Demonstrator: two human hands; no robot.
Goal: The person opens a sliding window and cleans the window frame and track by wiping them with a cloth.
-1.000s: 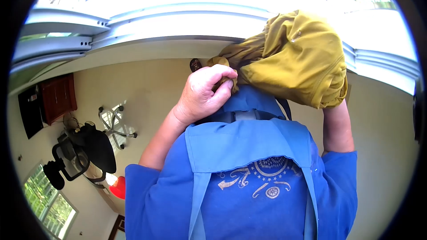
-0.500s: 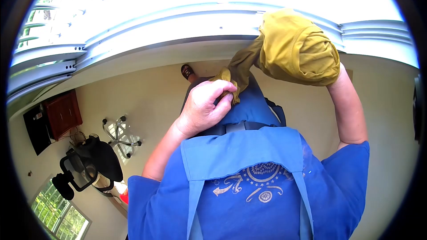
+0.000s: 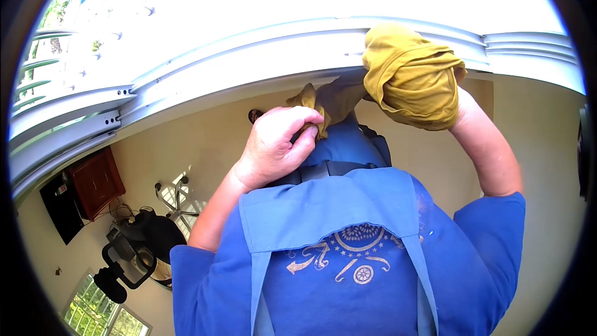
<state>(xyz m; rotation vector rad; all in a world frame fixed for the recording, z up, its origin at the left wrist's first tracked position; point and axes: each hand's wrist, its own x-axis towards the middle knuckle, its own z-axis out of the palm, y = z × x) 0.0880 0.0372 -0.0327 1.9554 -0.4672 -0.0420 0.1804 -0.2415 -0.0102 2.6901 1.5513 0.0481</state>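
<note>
Beside window frame (image 3: pixel 249 65), mustard cloth (image 3: pixel 413 81), bunched tighter

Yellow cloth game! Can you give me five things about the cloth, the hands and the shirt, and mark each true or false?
1. The yellow cloth hides most of the right hand. True.
2. The left hand grips a bunched part of the cloth. True.
3. The two hands touch each other. False: they are apart.
4. The shirt has a printed pattern. True.
5. The shirt is red. False: it is blue.
</note>
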